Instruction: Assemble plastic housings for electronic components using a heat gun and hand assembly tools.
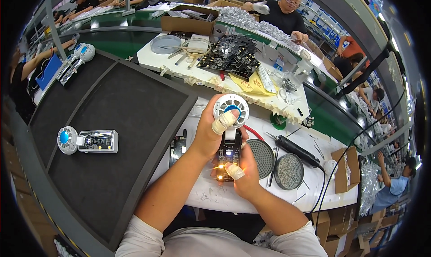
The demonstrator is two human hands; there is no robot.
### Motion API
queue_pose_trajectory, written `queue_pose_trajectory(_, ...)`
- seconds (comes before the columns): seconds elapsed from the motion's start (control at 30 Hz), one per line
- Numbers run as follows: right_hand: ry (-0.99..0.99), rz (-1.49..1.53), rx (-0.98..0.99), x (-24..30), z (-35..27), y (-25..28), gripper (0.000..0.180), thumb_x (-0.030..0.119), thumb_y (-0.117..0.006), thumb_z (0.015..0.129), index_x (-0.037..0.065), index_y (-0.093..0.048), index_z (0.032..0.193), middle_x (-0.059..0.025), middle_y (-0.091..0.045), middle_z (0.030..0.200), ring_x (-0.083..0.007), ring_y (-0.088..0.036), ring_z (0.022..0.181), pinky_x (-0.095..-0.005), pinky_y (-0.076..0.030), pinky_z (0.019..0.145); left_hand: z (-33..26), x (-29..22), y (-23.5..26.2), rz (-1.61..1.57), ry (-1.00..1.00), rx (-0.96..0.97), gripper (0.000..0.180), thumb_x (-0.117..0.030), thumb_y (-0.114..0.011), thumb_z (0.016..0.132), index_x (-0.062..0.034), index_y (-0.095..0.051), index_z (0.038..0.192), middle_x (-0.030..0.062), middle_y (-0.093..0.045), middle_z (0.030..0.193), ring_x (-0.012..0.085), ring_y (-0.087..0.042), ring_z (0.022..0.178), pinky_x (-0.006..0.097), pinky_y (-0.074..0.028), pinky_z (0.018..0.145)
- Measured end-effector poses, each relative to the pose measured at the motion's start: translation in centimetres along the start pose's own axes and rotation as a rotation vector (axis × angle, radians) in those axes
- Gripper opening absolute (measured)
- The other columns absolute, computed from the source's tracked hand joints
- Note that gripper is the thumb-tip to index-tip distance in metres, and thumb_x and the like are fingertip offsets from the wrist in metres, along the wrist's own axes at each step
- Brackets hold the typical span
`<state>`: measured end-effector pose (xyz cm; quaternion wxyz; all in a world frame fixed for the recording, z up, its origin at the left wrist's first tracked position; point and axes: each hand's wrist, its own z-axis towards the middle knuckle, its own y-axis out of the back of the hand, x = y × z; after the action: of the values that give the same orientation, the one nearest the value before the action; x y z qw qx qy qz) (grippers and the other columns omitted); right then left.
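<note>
Holds in both hands, above a white worktop, a white round spoked fan head with a glossy blue disc at its centre, joined below to a narrow black circuit board with lit white and amber lamps. Curls left hand closed around the head's left side, wrapped thumb over the disc's lower part. Closes right hand on the board from the right, wrapped thumb flat near its lower end, fingers mostly hidden behind. Cannot make out any print on the board.

Has just to the right a dark perforated round dish, a grey round dish of tiny pieces and a black pen-shaped corded tool. Has at left, on a black flat mat, a similar white fan with a blue centre. Has beyond the hands piled black circuit boards, partly over a yellow paper sheet bearing red handwriting.
</note>
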<state>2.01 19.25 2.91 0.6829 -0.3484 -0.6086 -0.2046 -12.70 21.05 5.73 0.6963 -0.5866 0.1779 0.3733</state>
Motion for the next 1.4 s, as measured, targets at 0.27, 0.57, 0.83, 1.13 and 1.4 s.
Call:
queue_pose_trajectory(0.27,0.066,0.001,0.023,-0.2,0.0,0.2,0.056,0.010,-0.050,0.089,-0.001,-0.023,0.136,-0.0146,-0.051,0.113,-0.0194,-0.059,0.090,-0.0308,-0.052,0.071,0.1,0.1,0.1,-0.012,-0.007,0.012,0.049,-0.030,-0.071,0.081,-0.0026,-0.047,0.114,0.0106,-0.061,0.087,0.0207,-0.065,0.063,0.031,-0.054,0.058)
queue_pose_trajectory(0.57,0.094,0.047,-0.045,-0.5,0.3,-0.1,0.054,0.005,-0.048,0.089,-0.003,-0.025,0.138,-0.0114,-0.046,0.123,-0.0159,-0.052,0.104,-0.0299,-0.045,0.087,0.1,0.1,-0.1,-0.002,-0.005,0.010,0.049,-0.027,-0.072,0.081,-0.0025,-0.046,0.114,0.0102,-0.061,0.087,0.0204,-0.065,0.064,0.031,-0.054,0.059)
queue_pose_trajectory(0.83,0.100,0.043,-0.054,-0.9,0.2,0.2,0.054,0.003,-0.047,0.088,-0.002,-0.027,0.138,-0.0108,-0.046,0.124,-0.0161,-0.047,0.113,-0.0309,-0.041,0.092,0.2,0.2,-0.1,0.011,-0.014,0.030,0.048,-0.027,-0.071,0.081,-0.0025,-0.046,0.114,0.0098,-0.060,0.086,0.0202,-0.065,0.064,0.032,-0.054,0.059)
queue_pose_trajectory(1.13,0.278,-0.149,-0.133,-1.3,0.8,-0.2,0.047,0.020,-0.052,0.090,0.001,-0.032,0.128,-0.0168,-0.057,0.102,-0.0233,-0.065,0.076,-0.0325,-0.056,0.056,0.1,0.1,-0.2,0.014,-0.002,0.021,0.047,-0.028,-0.071,0.081,-0.0029,-0.046,0.113,0.0091,-0.060,0.085,0.0190,-0.065,0.064,0.031,-0.054,0.059)
queue_pose_trajectory(1.4,0.018,-0.038,-0.079,0.4,0.2,-0.5,0.050,0.017,-0.050,0.089,0.003,-0.028,0.132,-0.0190,-0.058,0.099,-0.0243,-0.066,0.072,-0.0300,-0.055,0.051,0.0,0.2,-0.2,0.014,-0.007,0.019,0.048,-0.029,-0.071,0.081,-0.0027,-0.047,0.113,0.0090,-0.060,0.085,0.0185,-0.065,0.064,0.030,-0.054,0.059)
